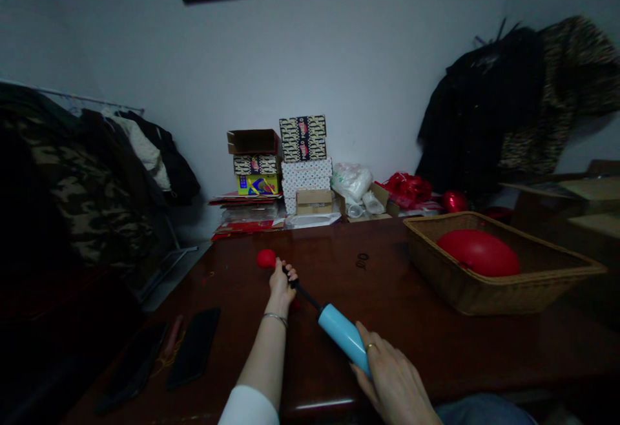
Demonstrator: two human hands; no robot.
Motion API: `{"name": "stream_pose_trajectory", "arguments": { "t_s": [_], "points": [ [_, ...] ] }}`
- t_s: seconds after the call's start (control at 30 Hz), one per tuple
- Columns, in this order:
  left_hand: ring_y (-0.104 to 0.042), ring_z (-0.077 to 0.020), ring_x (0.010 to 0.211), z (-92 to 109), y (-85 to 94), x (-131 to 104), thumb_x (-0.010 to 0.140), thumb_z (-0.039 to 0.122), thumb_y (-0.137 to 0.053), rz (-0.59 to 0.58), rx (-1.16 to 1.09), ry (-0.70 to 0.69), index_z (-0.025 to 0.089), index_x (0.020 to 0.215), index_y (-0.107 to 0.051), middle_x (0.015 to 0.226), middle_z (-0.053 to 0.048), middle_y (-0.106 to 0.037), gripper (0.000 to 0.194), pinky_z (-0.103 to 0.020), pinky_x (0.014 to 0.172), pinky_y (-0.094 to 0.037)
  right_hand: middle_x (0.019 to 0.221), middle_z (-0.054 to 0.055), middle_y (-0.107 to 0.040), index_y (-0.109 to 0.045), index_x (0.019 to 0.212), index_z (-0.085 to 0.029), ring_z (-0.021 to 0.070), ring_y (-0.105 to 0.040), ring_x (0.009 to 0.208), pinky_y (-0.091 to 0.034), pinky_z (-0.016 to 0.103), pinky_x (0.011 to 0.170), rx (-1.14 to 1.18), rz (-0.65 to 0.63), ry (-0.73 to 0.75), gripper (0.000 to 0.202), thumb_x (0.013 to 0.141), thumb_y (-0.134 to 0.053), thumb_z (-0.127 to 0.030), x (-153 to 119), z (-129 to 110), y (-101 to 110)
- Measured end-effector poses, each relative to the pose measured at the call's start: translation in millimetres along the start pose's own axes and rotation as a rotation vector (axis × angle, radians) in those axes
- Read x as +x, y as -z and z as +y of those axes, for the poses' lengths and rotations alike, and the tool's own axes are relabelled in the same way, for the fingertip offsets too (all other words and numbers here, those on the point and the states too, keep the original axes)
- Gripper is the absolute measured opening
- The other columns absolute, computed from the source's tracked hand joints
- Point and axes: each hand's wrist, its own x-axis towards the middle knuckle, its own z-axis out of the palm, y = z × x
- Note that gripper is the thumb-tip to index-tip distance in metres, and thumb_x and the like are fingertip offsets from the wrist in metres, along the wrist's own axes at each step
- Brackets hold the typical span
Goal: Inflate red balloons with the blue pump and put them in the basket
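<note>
Closed around the black end of a balloon pump is my left hand (282, 281). A small, partly inflated red balloon (266, 258) sticks out just beyond its fingers; where it joins the pump is hidden. A thin black rod runs from there to the light blue barrel of the pump (343, 333). My right hand (390, 373), with a ring on one finger, grips the near end of that barrel. The pump slants above the table, its barrel end closer to me. A bit of red under my left wrist is too small to make out.
A wicker basket (484, 292) with a large red balloon (477, 252) stands right on the brown table (387, 296). Black rings (361, 260) lie mid-table. At left are a dark flat object (194, 347) and a pinkish stick (173, 334). Boxes (305, 179) are stacked behind.
</note>
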Motion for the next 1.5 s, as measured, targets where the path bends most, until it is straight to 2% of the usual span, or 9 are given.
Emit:
{"name": "stream_pose_trajectory", "arguments": {
  "t_s": [0.13,0.27,0.47,0.67,0.77,0.97,1.17,1.33,1.5],
  "points": [
    [-0.029,-0.0018,0.036,-0.6,-2.7,-4.8,0.093,0.032,-0.045,-0.02,-0.072,0.036,0.017,0.073,-0.041,0.055,0.007,-0.033,0.025,-0.011,0.031,-0.02,0.101,0.01,-0.066,-0.042,0.131,-0.017,0.0215,-0.064,0.081,-0.051,0.032,0.072,-0.002,0.125,0.068,0.054,0.079,-0.05,-0.025,-9.8,11.7,-1.8],
    [-0.029,-0.0017,0.036,-13.0,-1.5,-13.7,0.092,0.031,-0.046,-0.032,-0.108,0.048,0.017,0.072,-0.042,0.055,0.007,-0.033,0.025,-0.011,0.031,-0.022,0.097,0.008,-0.066,-0.042,0.131,-0.019,0.0204,-0.064,0.078,-0.051,0.031,0.07,-0.018,0.164,0.061,0.052,0.081,-0.05,-0.027,-13.2,17.2,-6.1],
    [-0.035,-0.0033,0.039,-40.9,4.0,-24.4,0.09,0.032,-0.049,-0.03,-0.038,0.03,0.017,0.072,-0.043,0.056,0.006,-0.039,0.025,-0.013,0.035,-0.028,0.106,0.012,-0.064,-0.047,0.127,-0.016,0.0227,-0.063,0.086,-0.049,0.033,0.074,-0.118,0.09,-0.05,0.048,0.081,-0.053,-0.027,5.0,5.0,-6.2],
    [-0.042,-0.0059,0.043,-58.2,7.1,-31.2,0.087,0.036,-0.055,-0.025,0.055,0.005,0.017,0.072,-0.044,0.057,0.004,-0.043,0.026,-0.016,0.041,-0.038,0.098,0.012,-0.064,-0.047,0.126,-0.013,0.0209,-0.062,0.081,-0.048,0.033,0.073,-0.159,-0.008,-0.088,0.045,0.082,-0.05,-0.019,32.2,-20.1,0.9],
    [-0.036,-0.0038,0.039,-57.5,8.3,-29.0,0.086,0.035,-0.056,-0.031,0.079,-0.013,0.017,0.072,-0.043,0.056,0.006,-0.04,0.026,-0.014,0.035,-0.03,0.103,0.013,-0.063,-0.047,0.125,-0.013,0.0208,-0.062,0.083,-0.047,0.033,0.073,-0.15,-0.012,-0.102,0.044,0.081,-0.05,-0.018,33.5,-26.3,-3.0],
    [-0.029,-0.0021,0.035,-40.0,14.3,-14.5,0.09,0.03,-0.05,0.074,0.033,-0.036,0.018,0.07,-0.039,0.055,0.007,-0.034,0.025,-0.012,0.03,-0.02,0.114,0.015,-0.061,-0.047,0.127,-0.014,0.0232,-0.062,0.093,-0.048,0.034,0.081,-0.112,-0.058,-0.078,0.046,0.082,-0.049,-0.02,16.1,-19.0,-3.8],
    [-0.028,-0.002,0.036,-20.8,8.3,-12.0,0.093,0.026,-0.044,-0.022,-0.043,0.017,0.016,0.076,-0.044,0.055,0.007,-0.031,0.02,-0.012,0.031,-0.021,0.12,0.015,-0.06,-0.045,0.131,-0.015,0.0255,-0.062,0.098,-0.05,0.036,0.083,-0.062,-0.076,-0.021,0.051,0.082,-0.047,-0.026,-9.1,7.7,2.3],
    [-0.031,-0.0029,0.038,-29.1,6.6,-20.9,0.092,0.029,-0.046,-0.052,-0.119,0.103,0.018,0.071,-0.04,0.057,0.006,-0.034,0.024,-0.013,0.033,-0.025,0.119,0.015,-0.061,-0.049,0.128,-0.014,0.0259,-0.062,0.098,-0.051,0.036,0.081,-0.035,-0.063,-0.074,0.049,0.083,-0.049,-0.033,-10.4,11.8,9.5],
    [-0.033,-0.0039,0.039,-45.4,9.5,-29.9,0.09,0.034,-0.05,-0.024,-0.099,0.084,0.018,0.071,-0.04,0.057,0.005,-0.036,0.026,-0.013,0.035,-0.028,0.114,0.015,-0.063,-0.051,0.125,-0.015,0.0239,-0.064,0.088,-0.05,0.036,0.077,-0.089,-0.073,-0.132,0.044,0.084,-0.05,-0.031,6.3,-0.5,13.6]
  ]
}}
